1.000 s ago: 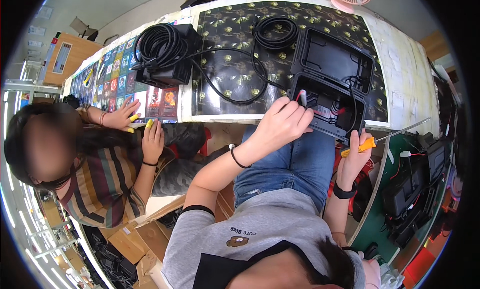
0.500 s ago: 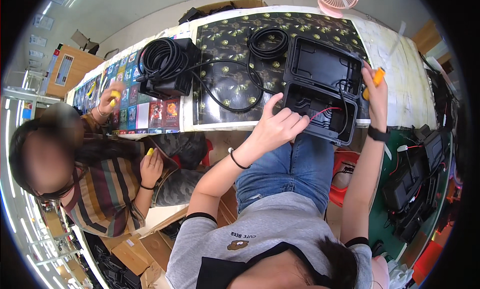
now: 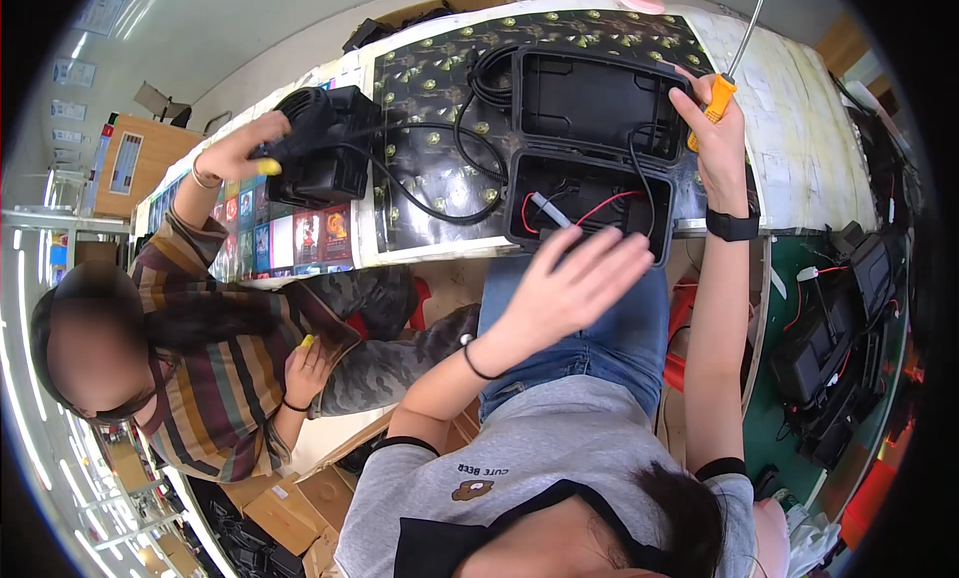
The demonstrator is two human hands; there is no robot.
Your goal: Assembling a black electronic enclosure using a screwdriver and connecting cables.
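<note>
As the head view has it, your right hand (image 3: 723, 143) is partly curled, holding the orange-handled screwdriver (image 3: 713, 108) with its shaft pointing far, thumb at the right edge of the raised lid (image 3: 589, 96), while your left hand (image 3: 574, 296) spreads its fingers nearly straight, grip loose and holding nothing that shows, by the near side of the black box (image 3: 589, 168), contact impossible to tell. That box sits at the table's (image 3: 794, 168) near edge, a pale connector (image 3: 549, 209) inside, and, far left, a co-worker's hand (image 3: 240, 150) blurs beside the coiled cable (image 3: 305, 105).
</note>
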